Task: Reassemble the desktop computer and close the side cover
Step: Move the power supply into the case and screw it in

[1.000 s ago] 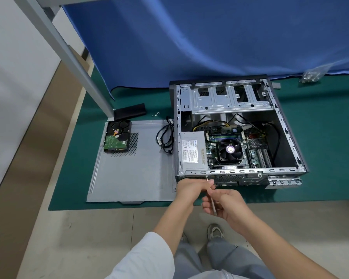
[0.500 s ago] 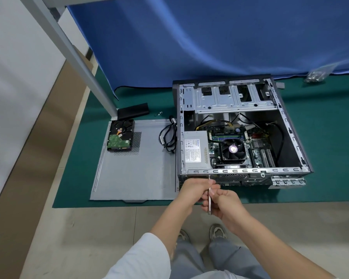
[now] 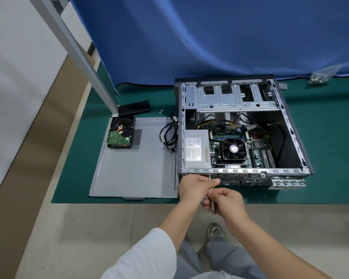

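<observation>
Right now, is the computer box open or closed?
Open. The computer case lies on its side with its fan and boards showing, and its side cover lies flat on the green mat beside it.

left hand (image 3: pixel 193 188): fingers curled, pinching | right hand (image 3: pixel 227 201): curled in grip | hands touching

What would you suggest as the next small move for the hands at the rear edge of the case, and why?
Probably turn the screwdriver to drive the screw home. The right hand grips its handle, the left hand pinches the shaft near the tip, and the tip sits against the computer case rear panel beside the power supply. The side cover lies flat beside it, the hard drive resting on it.
</observation>
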A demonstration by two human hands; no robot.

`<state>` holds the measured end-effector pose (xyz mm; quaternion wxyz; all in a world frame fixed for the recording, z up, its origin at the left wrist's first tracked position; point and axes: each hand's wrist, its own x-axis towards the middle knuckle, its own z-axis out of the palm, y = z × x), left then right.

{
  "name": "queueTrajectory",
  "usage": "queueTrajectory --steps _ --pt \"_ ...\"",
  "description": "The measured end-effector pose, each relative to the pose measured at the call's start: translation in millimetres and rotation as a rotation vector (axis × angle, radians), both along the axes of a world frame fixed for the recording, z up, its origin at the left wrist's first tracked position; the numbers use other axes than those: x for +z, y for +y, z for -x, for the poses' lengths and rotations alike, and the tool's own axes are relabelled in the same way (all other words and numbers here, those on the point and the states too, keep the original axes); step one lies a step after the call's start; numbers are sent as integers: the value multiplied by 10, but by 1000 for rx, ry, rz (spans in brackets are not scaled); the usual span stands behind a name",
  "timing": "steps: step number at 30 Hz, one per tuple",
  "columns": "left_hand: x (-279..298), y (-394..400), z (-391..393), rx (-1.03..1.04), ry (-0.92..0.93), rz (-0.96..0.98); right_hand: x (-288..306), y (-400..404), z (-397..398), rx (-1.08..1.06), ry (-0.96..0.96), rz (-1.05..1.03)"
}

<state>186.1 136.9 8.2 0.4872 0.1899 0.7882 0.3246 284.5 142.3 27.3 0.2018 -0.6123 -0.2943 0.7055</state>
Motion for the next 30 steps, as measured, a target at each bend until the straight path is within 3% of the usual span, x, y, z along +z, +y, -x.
queueTrajectory --steps 4,11,16,18,23,30 --pt "110 -63 43 89 -277 -20 -24 -2 31 -27 94 58" --pt "198 -106 145 197 -379 -7 -90 23 -39 7 186 46" --pt "247 -102 120 220 -390 0 -120 66 -78 -42 326 197" --pt "253 -112 121 184 -398 -11 -123 69 -83 21 290 157" --pt "232 -241 167 50 -382 -94 -139 101 -96 320 -47 -127" --pt "289 -405 487 -69 -345 -163 -125 -66 27 350 -125 -174"
